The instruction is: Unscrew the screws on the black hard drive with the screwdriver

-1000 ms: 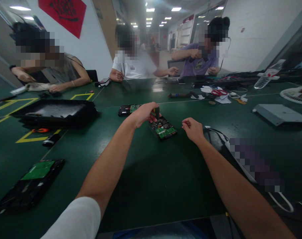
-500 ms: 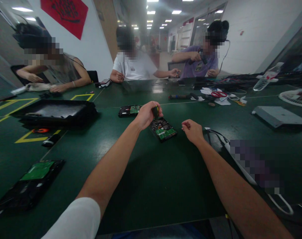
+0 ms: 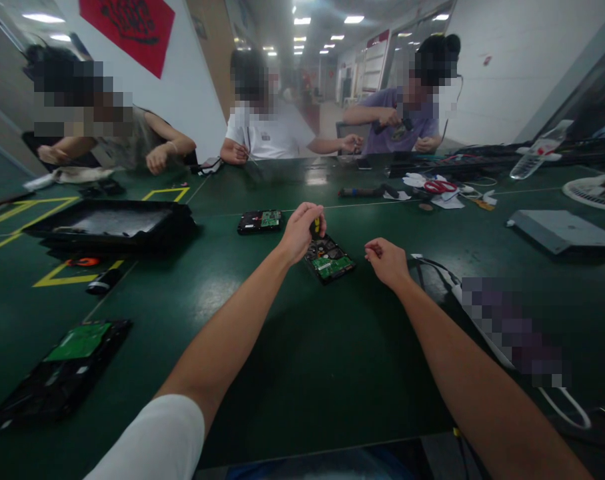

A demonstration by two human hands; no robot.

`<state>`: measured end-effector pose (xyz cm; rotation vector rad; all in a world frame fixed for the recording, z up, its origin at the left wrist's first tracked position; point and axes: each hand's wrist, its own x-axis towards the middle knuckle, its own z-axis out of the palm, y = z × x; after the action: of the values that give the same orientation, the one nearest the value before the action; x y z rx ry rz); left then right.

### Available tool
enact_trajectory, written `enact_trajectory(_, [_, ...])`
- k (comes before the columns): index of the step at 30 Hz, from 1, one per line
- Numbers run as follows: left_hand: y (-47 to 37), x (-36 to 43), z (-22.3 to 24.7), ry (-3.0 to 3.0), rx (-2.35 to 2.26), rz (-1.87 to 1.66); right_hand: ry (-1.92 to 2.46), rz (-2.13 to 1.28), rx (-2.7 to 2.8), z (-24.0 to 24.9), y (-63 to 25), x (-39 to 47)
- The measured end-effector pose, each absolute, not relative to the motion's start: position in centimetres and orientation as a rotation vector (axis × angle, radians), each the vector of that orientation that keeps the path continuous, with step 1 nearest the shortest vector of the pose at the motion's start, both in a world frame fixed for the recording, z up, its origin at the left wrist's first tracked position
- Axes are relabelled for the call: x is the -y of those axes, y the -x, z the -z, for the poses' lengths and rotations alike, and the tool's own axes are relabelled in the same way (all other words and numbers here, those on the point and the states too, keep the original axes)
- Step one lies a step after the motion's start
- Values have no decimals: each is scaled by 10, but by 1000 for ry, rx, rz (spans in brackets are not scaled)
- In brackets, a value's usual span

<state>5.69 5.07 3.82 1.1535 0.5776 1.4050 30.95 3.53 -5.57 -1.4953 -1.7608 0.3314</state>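
Left hand (image 3: pixel 298 233) clamped on screwdriver (image 3: pixel 315 227), tip down on hard drive (image 3: pixel 329 259) lying board-up mid table (image 3: pixel 302 373). Right hand (image 3: pixel 386 262) loosely curled just beside drive, holding nothing visible. Board looks still on, so unscrewing probably early. 2 more drives nearby.

Shared electronics workbench, probably in a training or repair workshop off an office corridor. Long green table (image 3: pixel 292 373) with yellow tape marking work zones (image 3: pixel 62 277). Opened hard drives with bare green circuit boards lie about (image 3: pixel 329 259) (image 3: pixel 260 221) (image 3: pixel 62 370). Three other people (image 3: pixel 270 127) sit working opposite. Ceiling strip lights, white walls; cables (image 3: pixel 432 270) and scissors (image 3: pixel 438 186) scattered.
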Motion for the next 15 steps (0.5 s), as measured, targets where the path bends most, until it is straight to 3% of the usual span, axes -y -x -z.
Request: enact_trajectory(15, [-49, -52, -48, -1273, -671, -1346, 1504, -276, 1784, 58, -311, -37])
